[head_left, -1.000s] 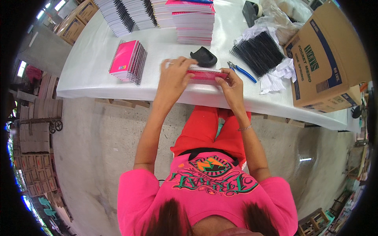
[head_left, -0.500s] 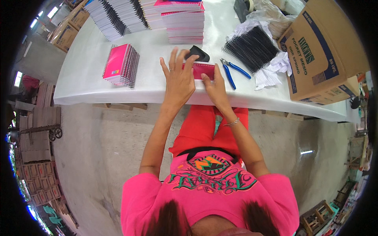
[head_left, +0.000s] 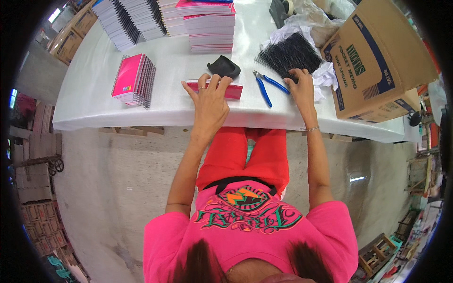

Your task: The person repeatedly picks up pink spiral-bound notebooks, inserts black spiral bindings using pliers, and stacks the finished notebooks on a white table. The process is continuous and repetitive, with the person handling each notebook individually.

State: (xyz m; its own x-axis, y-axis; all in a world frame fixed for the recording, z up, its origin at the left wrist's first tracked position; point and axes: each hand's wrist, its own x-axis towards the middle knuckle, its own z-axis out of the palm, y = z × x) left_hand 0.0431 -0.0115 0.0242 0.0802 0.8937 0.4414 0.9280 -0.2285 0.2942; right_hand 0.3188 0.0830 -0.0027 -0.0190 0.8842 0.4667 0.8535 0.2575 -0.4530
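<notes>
A small pink-covered notebook (head_left: pixel 234 92) lies crosswise near the table's front edge, a row of punched holes along its far side. My left hand (head_left: pixel 211 104) grips it from above, thumb at its left end and fingers bent over the cover. Over on the right, the fingers of my right hand (head_left: pixel 302 89) pinch at the near edge of a pile of black spiral binding coils (head_left: pixel 289 55). Exactly what sits between those fingertips is partly hidden. Blue-handled cutting pliers (head_left: pixel 267 87) rest, jaws apart, between both hands. Just beyond the notebook is a curved black plastic piece (head_left: pixel 223 67).
Spiral-bound pink notebooks (head_left: pixel 133 80) are stacked at left. Taller stacks of pink notebooks (head_left: pixel 211 34) and black-coiled pads (head_left: pixel 115 26) stand farther back. Crumpled white paper (head_left: pixel 326 79) lies under the coils, beside a large cardboard box (head_left: pixel 363 66). A tape dispenser (head_left: pixel 279 12) is behind.
My right hand has left the notebook and reached rightward to the coil pile. My left hand now holds the notebook alone. The whole view has shifted slightly.
</notes>
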